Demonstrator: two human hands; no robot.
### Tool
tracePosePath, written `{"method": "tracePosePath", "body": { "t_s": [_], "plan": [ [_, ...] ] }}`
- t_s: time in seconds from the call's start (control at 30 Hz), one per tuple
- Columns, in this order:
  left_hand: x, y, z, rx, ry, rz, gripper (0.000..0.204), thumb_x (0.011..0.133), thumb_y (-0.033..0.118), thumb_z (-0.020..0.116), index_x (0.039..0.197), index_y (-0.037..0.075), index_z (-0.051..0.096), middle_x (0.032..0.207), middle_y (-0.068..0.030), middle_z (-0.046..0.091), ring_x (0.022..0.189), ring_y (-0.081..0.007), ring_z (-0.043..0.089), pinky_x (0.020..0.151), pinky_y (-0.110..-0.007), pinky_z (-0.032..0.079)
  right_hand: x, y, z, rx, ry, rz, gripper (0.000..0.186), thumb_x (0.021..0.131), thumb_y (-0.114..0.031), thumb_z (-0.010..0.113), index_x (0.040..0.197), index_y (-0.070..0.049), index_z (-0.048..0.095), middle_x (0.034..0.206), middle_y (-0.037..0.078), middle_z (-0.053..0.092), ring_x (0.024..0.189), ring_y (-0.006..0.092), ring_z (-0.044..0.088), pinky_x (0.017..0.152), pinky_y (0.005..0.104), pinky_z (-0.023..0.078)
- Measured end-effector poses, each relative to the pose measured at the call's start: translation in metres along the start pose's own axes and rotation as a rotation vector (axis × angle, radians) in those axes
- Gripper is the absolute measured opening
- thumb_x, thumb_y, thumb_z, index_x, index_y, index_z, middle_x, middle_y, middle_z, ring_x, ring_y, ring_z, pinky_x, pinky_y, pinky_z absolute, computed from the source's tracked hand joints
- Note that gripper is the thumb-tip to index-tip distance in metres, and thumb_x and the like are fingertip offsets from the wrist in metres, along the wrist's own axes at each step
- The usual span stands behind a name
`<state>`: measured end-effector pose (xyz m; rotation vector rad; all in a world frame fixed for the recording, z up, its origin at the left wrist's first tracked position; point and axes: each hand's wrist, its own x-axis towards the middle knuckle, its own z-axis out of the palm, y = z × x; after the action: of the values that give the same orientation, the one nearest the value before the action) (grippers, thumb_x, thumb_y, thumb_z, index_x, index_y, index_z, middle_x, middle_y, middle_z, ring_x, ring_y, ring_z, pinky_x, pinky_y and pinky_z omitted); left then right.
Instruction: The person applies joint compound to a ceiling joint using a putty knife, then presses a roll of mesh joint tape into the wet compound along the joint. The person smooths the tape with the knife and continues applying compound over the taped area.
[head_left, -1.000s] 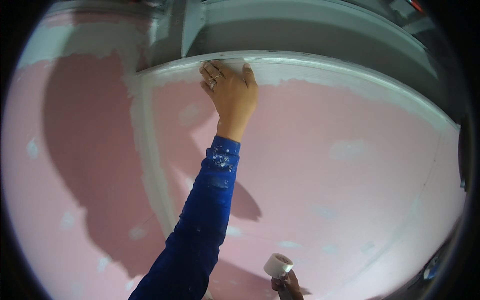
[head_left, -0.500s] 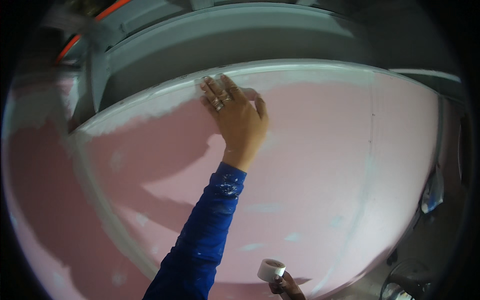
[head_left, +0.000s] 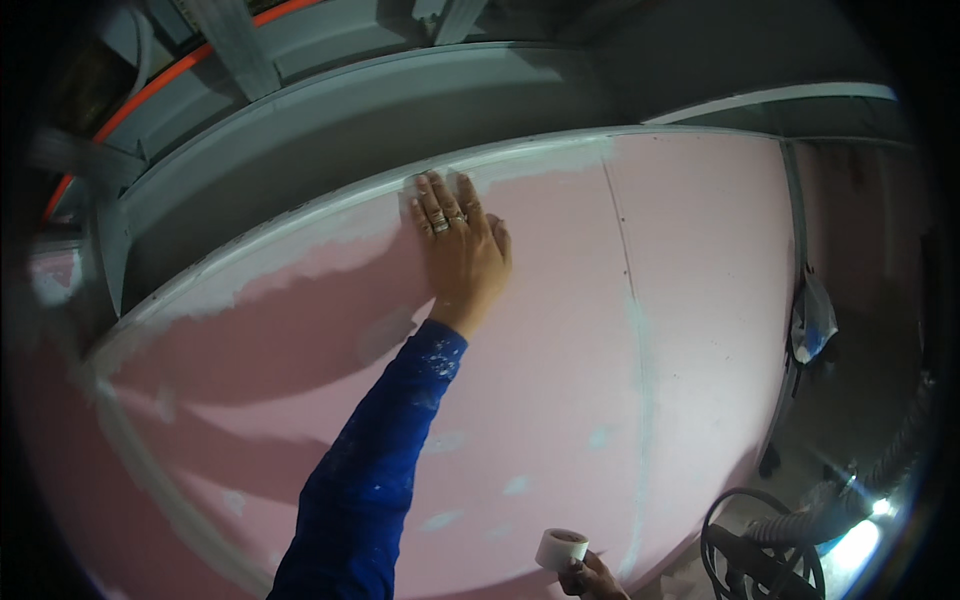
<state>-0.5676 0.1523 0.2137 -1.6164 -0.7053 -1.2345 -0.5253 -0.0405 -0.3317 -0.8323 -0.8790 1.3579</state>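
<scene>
My left hand (head_left: 462, 250), with rings on a finger and a paint-spotted blue sleeve (head_left: 350, 470), lies with fingers stretched out on the upper edge of a pink wallboard (head_left: 540, 380). Its fingertips press near the whitish strip (head_left: 320, 215) that runs along this edge. Whether tape lies beneath the fingers, I cannot make out. At the bottom right, my right hand (head_left: 592, 578) grips a roll of white tape (head_left: 560, 550), held upright away from the other hand. Much of the right hand is cut off by the picture's edge.
Above the board runs a grey recessed ledge (head_left: 330, 125) with an orange-red strip (head_left: 160, 85) beyond it. A clear plastic bag (head_left: 813, 320) hangs at the board's right edge. Lower right are a coiled dark cable (head_left: 715, 540), a ribbed hose (head_left: 870, 500) and a bright lamp (head_left: 855, 545).
My left hand has slid rightward along the upper edge, closer to the board's vertical seam. The view has turned right, bringing the lamp and hose in. My right hand still holds the tape roll.
</scene>
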Motion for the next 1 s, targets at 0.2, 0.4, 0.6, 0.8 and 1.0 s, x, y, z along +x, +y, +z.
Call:
{"method": "tracePosePath", "body": {
  "t_s": [0.2,0.4,0.6,0.8,1.0],
  "plan": [
    [0.007,0.008,0.018,-0.094,-0.005,0.17,0.068,0.1,0.035,0.053,0.155,-0.004,0.041,0.165,-0.0276,0.032,0.156,-0.0451,0.023,0.127,-0.059,0.016,-0.026,-0.01,-0.011,0.035,0.09,-0.029,0.059,0.1,-0.044,0.069,0.141,-0.007,0.049,0.113,0.006,0.059,0.097,0.015,0.058,0.08,0.0312,0.047],
    [0.034,0.036,0.038,-0.051,0.037,0.354,0.062,0.1,0.034,0.054,0.15,-0.003,0.048,0.162,-0.0246,0.038,0.154,-0.0414,0.029,0.127,-0.056,0.023,-0.045,-0.029,-0.019,0.042,0.148,-0.055,0.057,0.1,-0.044,0.069,0.138,-0.007,0.05,0.106,0.004,0.058,0.09,0.0133,0.057,0.074,0.0298,0.045],
    [0.044,0.064,0.058,-0.067,0.019,0.443,0.06,0.1,0.034,0.053,0.148,-0.001,0.051,0.161,-0.024,0.041,0.153,-0.0376,0.032,0.127,-0.052,0.023,-0.073,-0.041,-0.027,0.057,0.215,-0.079,0.055,0.1,-0.045,0.07,0.134,-0.007,0.051,0.1,0.002,0.057,0.083,0.0117,0.055,0.069,0.0283,0.043],
    [0.075,0.091,0.077,-0.117,-0.025,0.578,0.057,0.099,0.032,0.055,0.147,0.001,0.054,0.157,-0.0239,0.046,0.152,-0.0365,0.035,0.127,-0.05,0.024,-0.097,-0.049,-0.032,0.08,0.277,-0.098,0.053,0.099,-0.045,0.071,0.13,-0.006,0.052,0.093,0.0,0.056,0.077,0.0101,0.054,0.064,0.0269,0.042],
    [0.087,0.115,0.105,-0.17,0.012,0.584,0.053,0.096,0.029,0.058,0.144,0.006,0.058,0.155,-0.0207,0.05,0.148,-0.0351,0.041,0.125,-0.049,0.026,-0.117,-0.051,-0.03,0.096,0.348,-0.118,0.051,0.099,-0.045,0.072,0.127,-0.006,0.053,0.086,-0.002,0.055,0.07,0.0084,0.052,0.059,0.0255,0.04]
  ]
}}
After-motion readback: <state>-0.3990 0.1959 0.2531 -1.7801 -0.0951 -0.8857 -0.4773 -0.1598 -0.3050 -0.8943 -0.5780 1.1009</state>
